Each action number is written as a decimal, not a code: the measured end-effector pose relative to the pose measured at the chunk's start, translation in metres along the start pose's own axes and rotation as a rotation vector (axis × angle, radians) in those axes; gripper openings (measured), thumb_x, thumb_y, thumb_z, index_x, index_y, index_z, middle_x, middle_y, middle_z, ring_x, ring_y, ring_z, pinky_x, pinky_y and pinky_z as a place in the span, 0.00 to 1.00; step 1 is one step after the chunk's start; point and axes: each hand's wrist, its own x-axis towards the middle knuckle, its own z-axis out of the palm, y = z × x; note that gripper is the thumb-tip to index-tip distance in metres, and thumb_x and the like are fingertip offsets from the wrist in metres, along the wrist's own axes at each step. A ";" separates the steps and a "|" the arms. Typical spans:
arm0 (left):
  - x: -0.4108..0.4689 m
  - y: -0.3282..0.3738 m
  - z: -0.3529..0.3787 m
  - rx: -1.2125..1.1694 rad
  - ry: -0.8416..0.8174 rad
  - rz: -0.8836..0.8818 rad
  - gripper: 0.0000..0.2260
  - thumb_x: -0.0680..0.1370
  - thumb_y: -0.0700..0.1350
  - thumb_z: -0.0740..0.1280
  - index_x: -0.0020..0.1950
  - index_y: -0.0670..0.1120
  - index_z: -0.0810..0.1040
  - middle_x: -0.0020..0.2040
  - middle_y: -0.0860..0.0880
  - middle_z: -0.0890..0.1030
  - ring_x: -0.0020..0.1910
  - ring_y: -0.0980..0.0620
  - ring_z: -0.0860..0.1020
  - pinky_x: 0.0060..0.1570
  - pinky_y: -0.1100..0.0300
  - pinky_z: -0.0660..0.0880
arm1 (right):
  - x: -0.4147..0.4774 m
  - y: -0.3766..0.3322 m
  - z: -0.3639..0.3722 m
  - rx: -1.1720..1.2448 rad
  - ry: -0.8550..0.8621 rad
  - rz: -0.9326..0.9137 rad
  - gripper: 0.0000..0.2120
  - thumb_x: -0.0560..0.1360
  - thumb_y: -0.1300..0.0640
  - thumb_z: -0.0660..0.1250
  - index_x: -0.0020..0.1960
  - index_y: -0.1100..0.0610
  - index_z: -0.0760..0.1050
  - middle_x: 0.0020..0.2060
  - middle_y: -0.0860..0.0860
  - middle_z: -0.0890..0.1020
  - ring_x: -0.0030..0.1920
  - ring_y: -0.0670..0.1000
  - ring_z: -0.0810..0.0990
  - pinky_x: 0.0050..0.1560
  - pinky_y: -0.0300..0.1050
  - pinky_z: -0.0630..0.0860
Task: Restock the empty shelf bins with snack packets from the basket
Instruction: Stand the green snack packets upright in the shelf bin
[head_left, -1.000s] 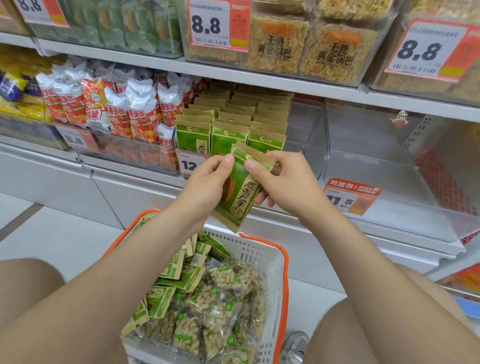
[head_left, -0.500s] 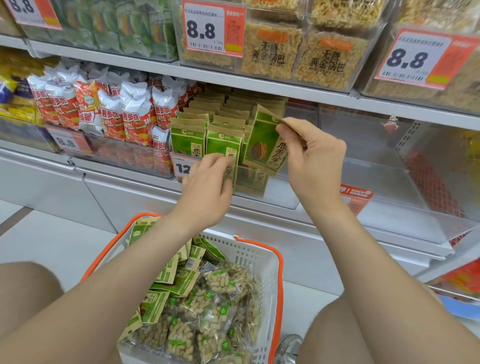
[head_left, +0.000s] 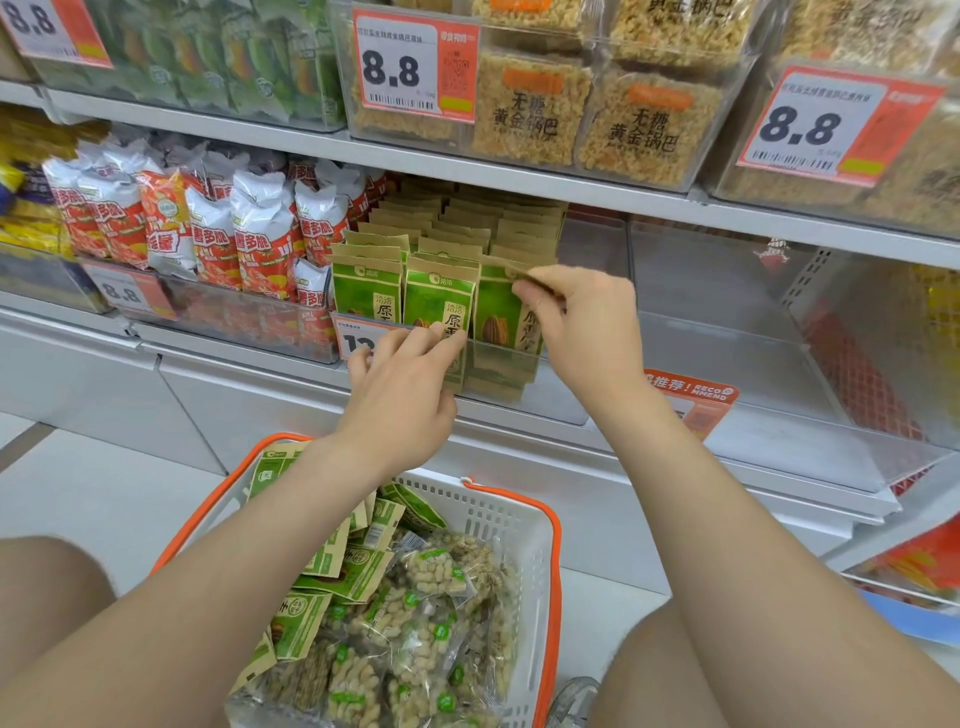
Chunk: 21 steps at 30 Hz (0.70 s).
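The right hand (head_left: 587, 332) pinches the top of a green sunflower-seed packet (head_left: 501, 322) at the front right corner of the clear bin (head_left: 561, 397). The left hand (head_left: 400, 400) touches the middle packet (head_left: 439, 296) with nearly straight fingers (head_left: 441, 338).

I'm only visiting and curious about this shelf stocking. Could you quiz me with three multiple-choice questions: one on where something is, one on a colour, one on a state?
1. Where is the green packet that the right hand pinches?
A. on the floor
B. at the front of the stocked bin, in its right-hand row
C. on the top shelf

2. What colour is the rim of the basket?
A. blue
B. orange
C. black

3. The neighbouring bin, right of the green packets, is:
A. empty
B. full
C. lidded

Answers: 1 B, the fingers pinch the packet's top edge as it stands in that row. 2 B, an orange band edges the white basket. 3 A, only bare clear walls show.
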 end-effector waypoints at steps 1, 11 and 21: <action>0.000 0.000 0.000 0.006 0.000 0.002 0.29 0.83 0.46 0.62 0.83 0.57 0.59 0.81 0.53 0.63 0.79 0.46 0.58 0.74 0.36 0.56 | 0.000 0.005 0.005 -0.088 -0.065 0.049 0.11 0.82 0.46 0.69 0.54 0.49 0.88 0.44 0.49 0.85 0.49 0.55 0.81 0.51 0.51 0.79; 0.000 -0.003 -0.004 -0.019 -0.051 0.018 0.30 0.84 0.48 0.62 0.85 0.57 0.57 0.84 0.54 0.59 0.81 0.46 0.56 0.74 0.35 0.58 | -0.008 -0.010 0.020 0.023 -0.008 0.370 0.24 0.76 0.48 0.77 0.66 0.54 0.71 0.60 0.53 0.70 0.51 0.51 0.74 0.53 0.45 0.72; 0.000 -0.009 -0.010 -0.054 -0.129 0.037 0.32 0.84 0.49 0.64 0.85 0.56 0.55 0.85 0.54 0.56 0.83 0.45 0.53 0.75 0.33 0.58 | -0.012 -0.008 0.025 0.015 -0.378 0.510 0.16 0.81 0.50 0.67 0.63 0.57 0.72 0.53 0.51 0.80 0.53 0.56 0.77 0.47 0.46 0.71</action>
